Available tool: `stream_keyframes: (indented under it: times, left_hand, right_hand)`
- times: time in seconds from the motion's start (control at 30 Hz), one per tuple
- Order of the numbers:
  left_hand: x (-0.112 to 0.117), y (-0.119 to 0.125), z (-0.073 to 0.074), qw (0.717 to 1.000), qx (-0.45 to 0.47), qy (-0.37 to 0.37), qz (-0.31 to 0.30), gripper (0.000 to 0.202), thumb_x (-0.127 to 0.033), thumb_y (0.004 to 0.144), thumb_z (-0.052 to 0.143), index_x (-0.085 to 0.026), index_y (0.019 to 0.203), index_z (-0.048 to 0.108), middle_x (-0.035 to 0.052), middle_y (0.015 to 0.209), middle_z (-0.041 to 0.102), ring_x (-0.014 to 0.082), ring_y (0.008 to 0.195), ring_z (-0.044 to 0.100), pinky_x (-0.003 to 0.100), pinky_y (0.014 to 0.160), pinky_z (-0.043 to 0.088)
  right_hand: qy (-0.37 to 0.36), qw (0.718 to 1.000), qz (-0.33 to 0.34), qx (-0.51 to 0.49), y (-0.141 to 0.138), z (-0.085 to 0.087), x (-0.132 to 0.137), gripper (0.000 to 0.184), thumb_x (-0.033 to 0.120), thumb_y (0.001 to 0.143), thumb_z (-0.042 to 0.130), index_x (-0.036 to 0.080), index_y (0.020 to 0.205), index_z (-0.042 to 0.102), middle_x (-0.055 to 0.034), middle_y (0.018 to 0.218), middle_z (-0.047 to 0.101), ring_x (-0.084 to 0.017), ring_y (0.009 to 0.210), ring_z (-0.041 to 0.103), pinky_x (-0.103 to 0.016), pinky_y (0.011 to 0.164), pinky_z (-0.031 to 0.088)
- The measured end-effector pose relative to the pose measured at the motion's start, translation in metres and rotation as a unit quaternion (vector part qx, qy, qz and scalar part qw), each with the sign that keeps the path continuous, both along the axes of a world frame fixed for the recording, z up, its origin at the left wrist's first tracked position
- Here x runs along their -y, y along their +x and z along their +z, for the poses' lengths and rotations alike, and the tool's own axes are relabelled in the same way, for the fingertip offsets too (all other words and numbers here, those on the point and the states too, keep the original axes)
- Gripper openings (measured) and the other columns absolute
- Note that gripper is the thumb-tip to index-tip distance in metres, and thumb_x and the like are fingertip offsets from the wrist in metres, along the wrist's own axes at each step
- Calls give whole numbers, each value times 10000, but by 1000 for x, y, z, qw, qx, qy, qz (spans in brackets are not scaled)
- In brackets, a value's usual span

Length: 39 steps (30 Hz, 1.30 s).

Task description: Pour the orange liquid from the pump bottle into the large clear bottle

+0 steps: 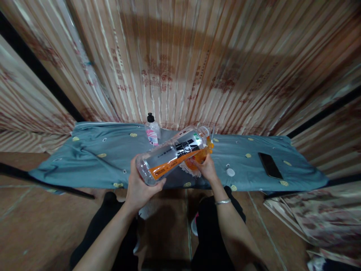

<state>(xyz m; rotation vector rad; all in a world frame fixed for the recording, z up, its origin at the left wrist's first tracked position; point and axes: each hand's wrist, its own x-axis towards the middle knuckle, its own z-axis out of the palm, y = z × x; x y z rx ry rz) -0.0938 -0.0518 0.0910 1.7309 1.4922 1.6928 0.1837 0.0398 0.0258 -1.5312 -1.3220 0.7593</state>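
Observation:
My left hand is wrapped round the base of a large clear plastic bottle with an orange, silver and black label. The bottle lies tilted over the cloth, its neck pointing to the upper right. My right hand is closed on an orange see-through plastic object, beside and partly under the bottle's neck. Much of that object is hidden by the bottle and my fingers, so its kind is unclear. A thin pale stick shows above it. Some white lacy material lies below the object.
Behind the bottle stands a small clear bottle with a black cap and pink label. A white round cap and a black phone lie at right on the blue-green cloth. Patterned curtains and dark poles surround it.

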Motion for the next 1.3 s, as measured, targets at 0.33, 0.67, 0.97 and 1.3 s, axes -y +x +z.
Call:
stream_keyframes:
  times: [0.33,0.67,0.97,1.3]
  left_hand:
    - [-1,0,0,1000,20,-9,-12,832,-479,622,901,-223,1312,513,75,1205,630,285,1106,695,475,1007,583]
    - [0,0,0,1000,13,3,-18,812,-473,648,892,-226,1324,516,83,1216,643,290,1116,702,509,1025,581]
    - [0,1,3,1000,0,-3,-10,797,-449,637,891,-223,1306,522,82,1209,655,284,1120,700,474,1001,594]
    - [1,2,4,1000,19,-16,-6,804,-448,616,894,-235,1290,510,73,1197,636,279,1078,700,493,997,589]
  right_hand:
    - [12,1000,-2,22,1,-1,0,777,643,587,904,216,1167,610,-121,1087,799,-347,989,769,-455,840,616]
    - [-5,1000,-4,29,1,0,-1,785,644,600,890,218,1195,605,-127,1124,796,-348,1024,765,-451,859,603]
    - [6,1000,-1,9,0,0,0,776,633,586,902,218,1172,608,-126,1118,795,-339,1009,762,-448,869,606]
    - [22,1000,4,-7,-2,2,0,796,606,572,923,216,1190,608,-130,1109,805,-341,1004,772,-460,875,621]
